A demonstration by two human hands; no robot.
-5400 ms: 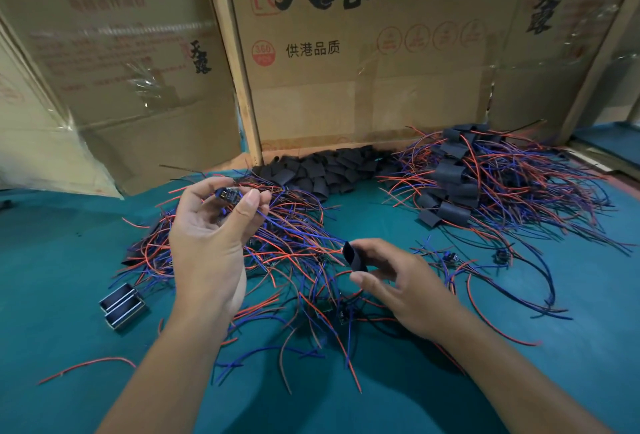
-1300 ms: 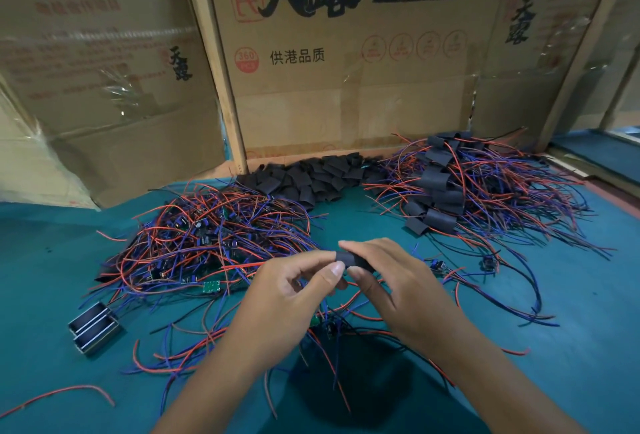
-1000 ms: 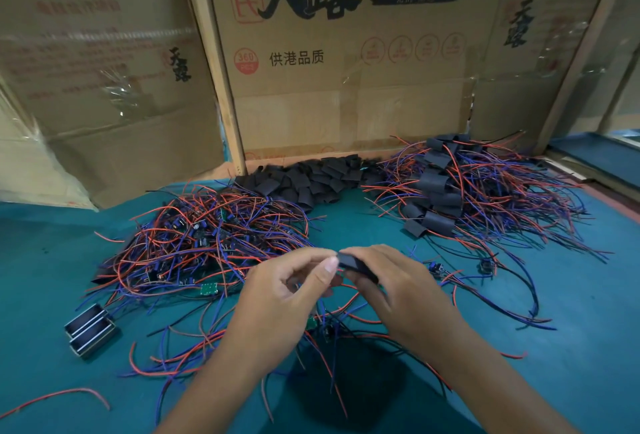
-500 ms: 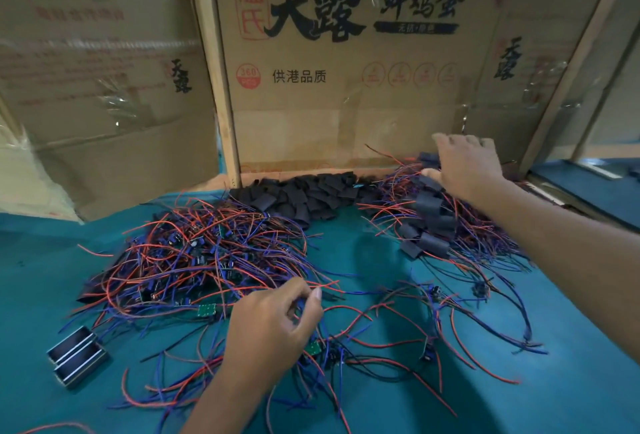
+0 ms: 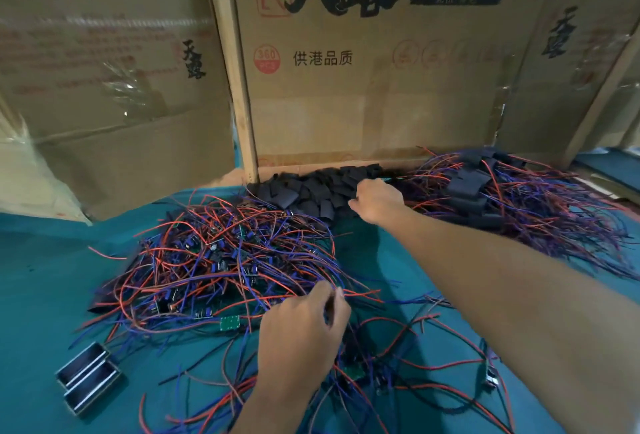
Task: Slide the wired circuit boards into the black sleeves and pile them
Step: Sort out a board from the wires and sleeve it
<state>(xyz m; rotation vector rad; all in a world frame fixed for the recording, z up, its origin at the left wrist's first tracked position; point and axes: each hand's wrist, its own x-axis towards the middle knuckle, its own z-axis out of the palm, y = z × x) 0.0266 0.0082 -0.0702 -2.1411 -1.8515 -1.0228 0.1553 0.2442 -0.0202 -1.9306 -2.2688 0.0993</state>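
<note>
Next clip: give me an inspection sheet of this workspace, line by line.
Surface: teal cloth covers the table.
Job's things: empty black sleeves heaped at the back; unsleeved wired boards tangled on the left; finished pile at back right.
Clutter: two small metal-edged black blocks at front left.
Hands: left hand pinches wires at the tangle's near edge; right hand reaches into the sleeve heap, grip hidden.
Cables: loose red and blue wires stray across the front.
Surroundings: printed cardboard boxes wall the back.
</note>
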